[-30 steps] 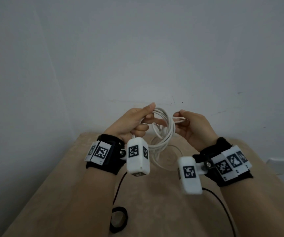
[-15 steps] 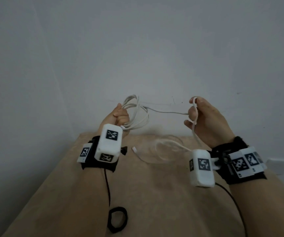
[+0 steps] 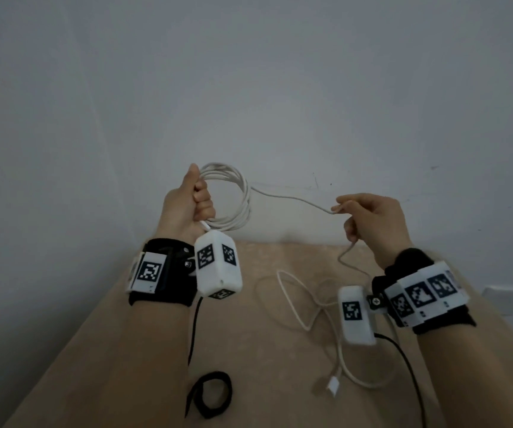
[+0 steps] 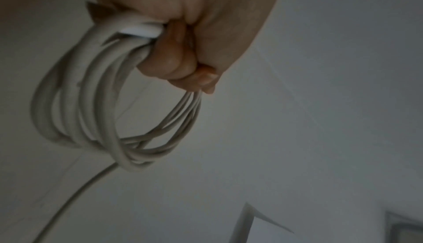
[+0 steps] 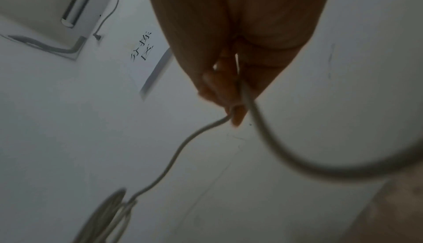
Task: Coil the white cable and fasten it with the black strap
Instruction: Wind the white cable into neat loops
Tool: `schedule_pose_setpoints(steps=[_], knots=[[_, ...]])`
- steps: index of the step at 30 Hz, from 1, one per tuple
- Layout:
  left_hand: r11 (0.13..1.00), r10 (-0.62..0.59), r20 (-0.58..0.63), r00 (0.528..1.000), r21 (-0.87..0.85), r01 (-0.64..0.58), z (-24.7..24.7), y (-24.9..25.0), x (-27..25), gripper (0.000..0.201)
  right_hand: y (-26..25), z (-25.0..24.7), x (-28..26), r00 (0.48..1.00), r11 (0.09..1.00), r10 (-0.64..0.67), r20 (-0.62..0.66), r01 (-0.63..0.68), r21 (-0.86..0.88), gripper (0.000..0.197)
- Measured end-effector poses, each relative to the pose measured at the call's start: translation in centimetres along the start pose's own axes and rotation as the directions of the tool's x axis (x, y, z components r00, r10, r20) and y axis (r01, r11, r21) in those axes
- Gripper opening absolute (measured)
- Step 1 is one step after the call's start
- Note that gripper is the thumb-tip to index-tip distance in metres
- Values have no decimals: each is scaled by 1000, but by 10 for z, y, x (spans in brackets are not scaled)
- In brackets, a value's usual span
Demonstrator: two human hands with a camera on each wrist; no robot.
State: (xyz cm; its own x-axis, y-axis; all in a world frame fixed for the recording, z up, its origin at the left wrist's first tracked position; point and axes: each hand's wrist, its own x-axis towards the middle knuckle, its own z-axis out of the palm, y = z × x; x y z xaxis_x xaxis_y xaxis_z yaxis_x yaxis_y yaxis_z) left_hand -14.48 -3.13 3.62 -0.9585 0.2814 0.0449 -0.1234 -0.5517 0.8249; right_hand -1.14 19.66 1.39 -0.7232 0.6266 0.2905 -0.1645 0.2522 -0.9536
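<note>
My left hand (image 3: 195,200) is raised in a fist and grips several loops of the white cable (image 3: 236,196); the left wrist view shows the fingers (image 4: 174,62) curled round the coil (image 4: 96,113). A single strand runs from the coil to my right hand (image 3: 364,217), which pinches it between thumb and fingers (image 5: 231,102). The remaining cable (image 3: 304,304) hangs down from that hand and lies loose on the beige table (image 3: 144,350), with its white plug (image 3: 332,386) near the front. The black strap (image 3: 210,393) lies looped on the table below my left wrist.
A pale wall (image 3: 249,88) rises right behind the table's far edge. A white wall socket (image 3: 505,301) sits at the right. Black leads (image 3: 403,362) hang from both wrist cameras over the table.
The hands were close together at the coil a second ago; they have since drawn apart, and a straight strand now spans between them. More loose cable and its plug lie toward the table's front.
</note>
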Motion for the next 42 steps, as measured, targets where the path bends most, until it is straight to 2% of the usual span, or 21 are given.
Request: schedule_pose_setpoints(steps=[2,5,7,8,11,14,16,19,21,22,23,24,27,29,33,36,39,40,42], knots=[[991,112,-47,993,82,-108,-5,6,-2,41,4,-8,4,998,996,46,-51,-42,82,17],[971,230,-158,960,96,-217,-27,21,-5,41,11,-39,12,975,988,128,-181,-109,109,19],[959,267,-182,946,146,-243,-42,31,-8,41,15,-60,17,967,974,171,-187,-138,178,21],[953,268,-155,951,186,-238,-45,33,-8,41,16,-65,19,967,963,192,-167,-153,224,22],[938,229,-30,973,273,-212,-34,28,-9,40,5,-54,17,976,941,211,-47,-190,280,23],[918,167,88,982,350,-188,-10,18,-13,40,-14,-24,3,988,976,124,88,-137,171,20],[907,118,171,978,383,-176,4,13,-18,40,-26,-1,-10,976,977,74,205,-111,179,23],[908,65,277,959,382,-171,25,6,-25,41,-39,30,-31,891,968,50,452,-154,197,34],[910,45,324,945,378,-173,34,3,-29,41,-39,43,-41,803,972,40,595,-170,164,27],[909,37,334,942,381,-171,37,2,-31,41,-38,45,-44,780,969,43,624,-184,163,20],[908,32,337,941,384,-168,37,2,-31,41,-37,45,-45,784,968,54,619,-194,161,14],[909,31,332,943,383,-165,35,3,-31,41,-36,43,-44,811,974,62,581,-177,142,8],[911,40,297,954,381,-157,24,9,-27,41,-31,26,-32,940,1000,2,341,1,-9,15],[903,29,294,955,401,-151,20,10,-26,41,-29,12,-24,975,995,-86,206,93,-28,18],[908,12,329,944,393,-148,30,4,-29,40,-23,-1,-16,981,996,-80,178,87,-29,18],[917,6,365,931,369,-151,43,-5,-32,39,-23,6,-16,949,999,-29,313,39,-25,23],[912,2,396,918,375,-164,56,-16,-37,38,-27,24,-22,895,996,-20,446,-19,83,45],[913,5,396,918,373,-166,59,-19,-38,38,-27,29,-24,895,986,-31,445,-45,159,43],[929,1,387,922,340,-144,62,-23,-38,37,-28,34,-25,918,930,-39,394,-111,350,20]])
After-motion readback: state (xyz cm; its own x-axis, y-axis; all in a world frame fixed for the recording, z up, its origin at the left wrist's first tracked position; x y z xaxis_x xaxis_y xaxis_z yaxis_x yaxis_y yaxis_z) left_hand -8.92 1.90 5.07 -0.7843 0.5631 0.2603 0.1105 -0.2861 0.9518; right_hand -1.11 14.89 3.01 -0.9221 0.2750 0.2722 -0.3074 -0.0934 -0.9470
